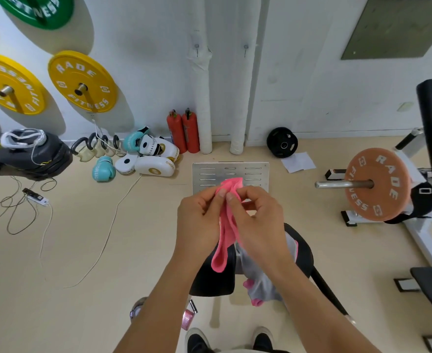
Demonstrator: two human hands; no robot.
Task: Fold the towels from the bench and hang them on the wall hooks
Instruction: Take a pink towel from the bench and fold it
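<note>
A pink towel (225,233) hangs folded in front of me, held up over the black bench (213,278). My left hand (200,220) pinches its top edge from the left and my right hand (257,220) pinches the same edge from the right, fingertips nearly touching. A grey towel with pink trim (260,281) lies crumpled on the bench below my right forearm. Two small metal hooks, a left wall hook (197,47) and a right wall hook (246,48), sit high on the white wall ahead, both bare.
Two white pipes (204,103) run down the wall by the hooks, with red fire extinguishers (183,131) at their foot. A metal plate (231,171) lies on the floor ahead. Boxing gloves and pads (143,159) lie left; a weight machine with an orange plate (376,184) stands right. Cables (14,212) trail left.
</note>
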